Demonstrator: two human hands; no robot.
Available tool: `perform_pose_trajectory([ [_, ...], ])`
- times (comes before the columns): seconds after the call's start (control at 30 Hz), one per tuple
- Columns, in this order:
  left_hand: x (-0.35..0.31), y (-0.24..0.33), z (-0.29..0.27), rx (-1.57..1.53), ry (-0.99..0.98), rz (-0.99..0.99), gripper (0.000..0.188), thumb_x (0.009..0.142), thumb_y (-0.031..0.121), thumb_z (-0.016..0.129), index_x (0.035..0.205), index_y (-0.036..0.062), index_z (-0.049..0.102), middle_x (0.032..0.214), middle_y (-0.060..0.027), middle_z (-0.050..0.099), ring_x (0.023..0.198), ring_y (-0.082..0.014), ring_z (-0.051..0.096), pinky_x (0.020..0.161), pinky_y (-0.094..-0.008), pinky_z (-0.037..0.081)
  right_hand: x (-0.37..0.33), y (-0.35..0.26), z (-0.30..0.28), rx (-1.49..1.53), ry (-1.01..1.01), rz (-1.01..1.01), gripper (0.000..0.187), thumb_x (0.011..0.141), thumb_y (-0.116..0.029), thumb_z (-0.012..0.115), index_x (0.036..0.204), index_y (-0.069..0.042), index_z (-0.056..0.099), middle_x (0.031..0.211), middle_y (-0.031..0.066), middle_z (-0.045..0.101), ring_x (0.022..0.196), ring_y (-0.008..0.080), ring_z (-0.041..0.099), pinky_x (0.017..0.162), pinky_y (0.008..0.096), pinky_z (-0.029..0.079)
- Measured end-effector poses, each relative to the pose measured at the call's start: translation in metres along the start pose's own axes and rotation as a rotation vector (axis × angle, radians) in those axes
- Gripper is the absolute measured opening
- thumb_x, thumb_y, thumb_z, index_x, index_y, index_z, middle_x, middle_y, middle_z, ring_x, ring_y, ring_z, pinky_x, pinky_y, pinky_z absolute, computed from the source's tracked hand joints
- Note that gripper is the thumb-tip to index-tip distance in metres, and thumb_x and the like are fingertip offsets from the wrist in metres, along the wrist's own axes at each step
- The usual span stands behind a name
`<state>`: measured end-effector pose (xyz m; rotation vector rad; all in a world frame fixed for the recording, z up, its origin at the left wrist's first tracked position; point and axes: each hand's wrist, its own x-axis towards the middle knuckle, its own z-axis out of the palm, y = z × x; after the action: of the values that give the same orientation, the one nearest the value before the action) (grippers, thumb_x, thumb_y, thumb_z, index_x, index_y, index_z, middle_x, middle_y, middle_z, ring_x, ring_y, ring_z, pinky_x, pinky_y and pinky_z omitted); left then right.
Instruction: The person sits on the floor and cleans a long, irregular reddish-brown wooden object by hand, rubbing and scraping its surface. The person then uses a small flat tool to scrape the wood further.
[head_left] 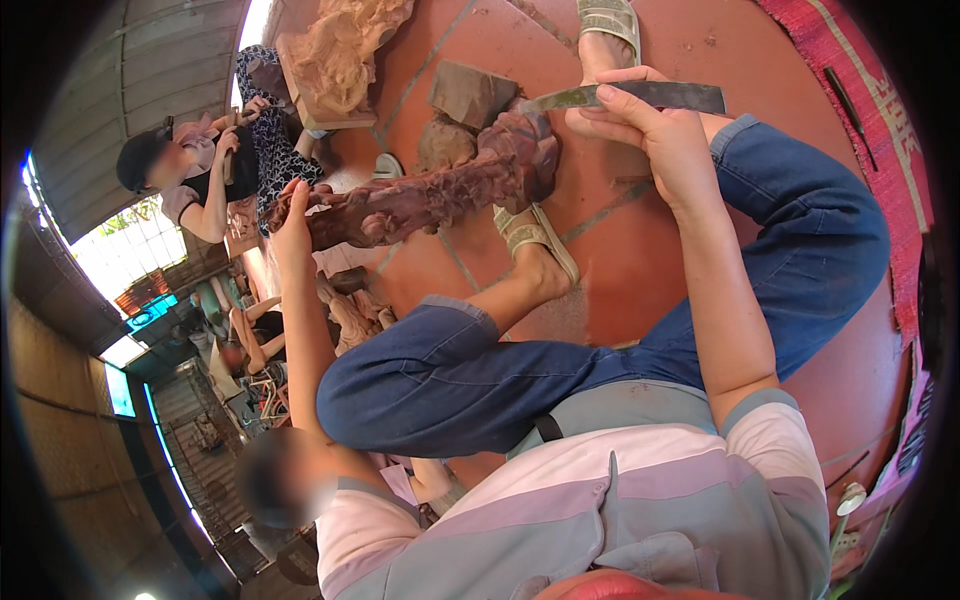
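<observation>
We sit on the red tiled floor (680, 40) with our legs in blue jeans (480, 385) stretched out. Our left hand (292, 218) is closed around one end of a long reddish wood carving (430, 195); the fingers wrap over the top of it. The carving lies almost flat, and its far, thicker end rests near our left foot in a light sandal (535, 235). Our right hand (655, 125) is clamped on a flat dark metal blade (640, 95). The thumb lies on top of it and the fingers are under it. The pointed tip of the blade reaches the thick end of the carving and seems to touch it there. Our right foot in the other sandal (607, 17) is just behind this hand.

Beside the carving lie two rough wood blocks (470, 95), close to its thick end. Farther away stands a big pale carved piece (340, 55). Near it another person (195, 175) sits and works with both hands. A red woven mat (870, 100) lies along the right side of the floor.
</observation>
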<state>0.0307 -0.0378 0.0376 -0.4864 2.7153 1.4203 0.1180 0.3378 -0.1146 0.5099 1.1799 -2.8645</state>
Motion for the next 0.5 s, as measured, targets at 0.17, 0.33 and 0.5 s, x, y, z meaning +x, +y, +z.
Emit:
perform_pose_trajectory([
  [0.17, 0.005, -0.003, -0.004, 0.008, 0.01, -0.001, 0.035, 0.086, 0.026, 0.063, 0.113, 0.0056, 0.056, 0.094, -0.0074, 0.066, 0.082, -0.0149, 0.064, 0.071, -0.0273, 0.052, -0.001, -0.001, 0.0, 0.004, 0.002, 0.025, 0.024, 0.082, -0.011, 0.064, 0.103, 0.0, 0.059, 0.092, 0.012, 0.063, 0.088, 0.0196, 0.064, 0.076, 0.0276, 0.054],
  [0.33, -0.001, 0.018, 0.012, 0.013, -0.022, -0.029, 0.03, 0.086, 0.026, 0.062, 0.109, 0.0058, 0.057, 0.093, -0.0084, 0.066, 0.075, -0.0157, 0.065, 0.064, -0.027, 0.053, -0.005, -0.002, -0.001, 0.019, -0.001, 0.014, 0.024, 0.083, -0.012, 0.063, 0.104, 0.0, 0.058, 0.093, 0.0128, 0.063, 0.089, 0.0202, 0.064, 0.077, 0.0283, 0.054],
  [0.5, -0.001, 0.024, 0.015, 0.026, -0.058, -0.003, 0.029, 0.087, 0.025, 0.061, 0.109, 0.0057, 0.056, 0.091, -0.0095, 0.066, 0.074, -0.0164, 0.065, 0.061, -0.0271, 0.054, -0.012, -0.008, 0.004, 0.018, 0.018, 0.019, 0.025, 0.085, -0.014, 0.063, 0.105, -0.001, 0.059, 0.095, 0.0126, 0.063, 0.09, 0.0199, 0.064, 0.077, 0.028, 0.053],
])
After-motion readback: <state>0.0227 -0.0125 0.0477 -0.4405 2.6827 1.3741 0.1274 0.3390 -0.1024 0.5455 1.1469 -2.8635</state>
